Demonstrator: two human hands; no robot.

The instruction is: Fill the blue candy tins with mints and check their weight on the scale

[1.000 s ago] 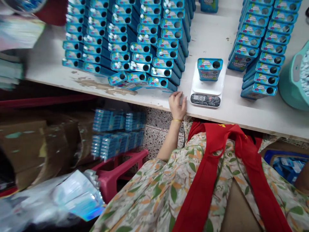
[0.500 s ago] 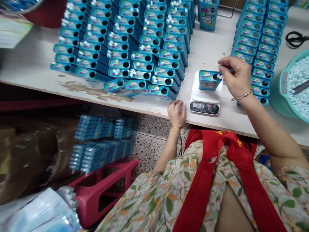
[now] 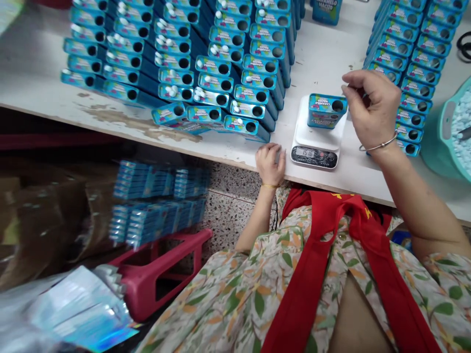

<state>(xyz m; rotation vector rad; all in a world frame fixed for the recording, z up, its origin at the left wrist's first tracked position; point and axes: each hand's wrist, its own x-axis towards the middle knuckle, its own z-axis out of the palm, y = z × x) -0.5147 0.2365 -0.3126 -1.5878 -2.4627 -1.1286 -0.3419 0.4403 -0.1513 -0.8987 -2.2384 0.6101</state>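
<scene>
A blue tin (image 3: 327, 112) with a round hole in its top stands upright on a white digital scale (image 3: 319, 132), whose display appears to read 151.6. Just above and right of the tin, my right hand (image 3: 373, 110) is closed in a pinch, thumb and forefinger tips near each other. Whatever those fingertips may hold is too small to make out. At the table's front edge, left of the scale, my left hand (image 3: 270, 164) rests with loosely curled fingers, thumb apart, holding nothing visible.
Rows of blue tins (image 3: 217, 66), several with white candies on top, fill the table's left side. More tins (image 3: 419, 88) stand at the right, beside a teal tub (image 3: 439, 132) of candies. Below left are a red plastic stool (image 3: 147, 279) and stacked blue packs (image 3: 158, 206).
My right hand has lifted slightly away from the tin's hole, and the white candies at the hole no longer show. My left hand stays at the table edge. The view has shifted.
</scene>
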